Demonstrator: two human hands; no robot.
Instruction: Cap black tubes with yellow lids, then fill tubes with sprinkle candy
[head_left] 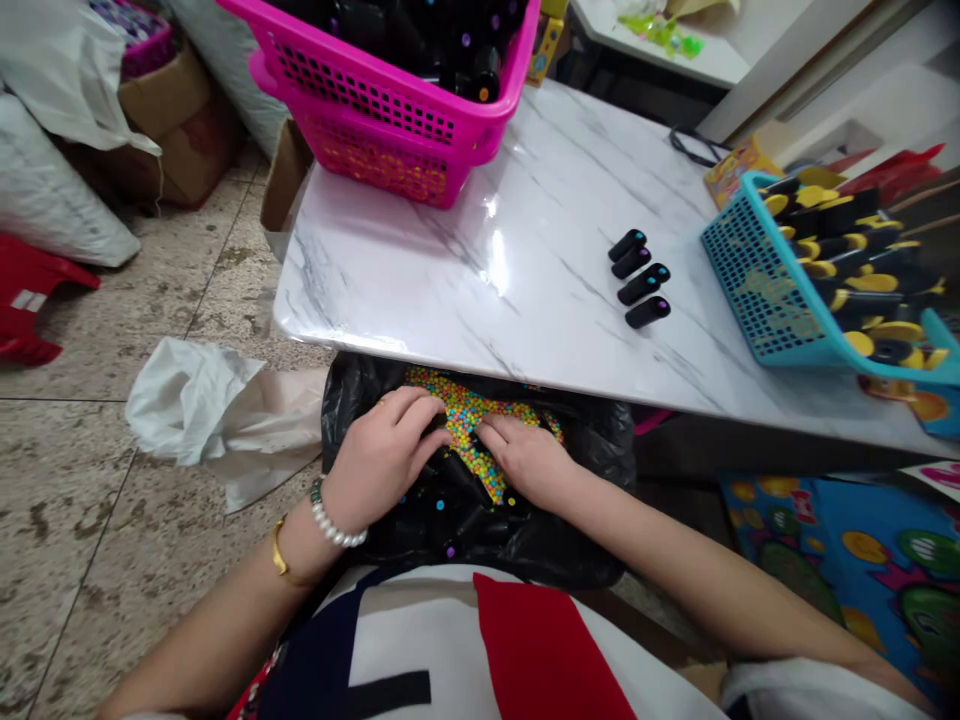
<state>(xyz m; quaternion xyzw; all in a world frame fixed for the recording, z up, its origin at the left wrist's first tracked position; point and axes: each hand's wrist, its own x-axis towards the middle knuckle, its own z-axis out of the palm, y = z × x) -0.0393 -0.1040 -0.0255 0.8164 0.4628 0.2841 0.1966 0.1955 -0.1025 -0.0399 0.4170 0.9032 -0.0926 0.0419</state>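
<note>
A box lined with a black plastic bag sits at my lap, holding small multicoloured balls and several black tubes with coloured dots on their ends. My left hand reaches into it from the left, its fingers and thumb closed around a dark tube that is mostly hidden. From the right, my right hand dips its fingertips into the balls. Its fingers are pressed together beside a small dark piece, and what they hold is largely covered.
Ahead stands a white marbled table with several black tubes. A pink basket of black pieces is at the back left, a blue basket of black-and-yellow pieces at the right. A white bag lies on the floor.
</note>
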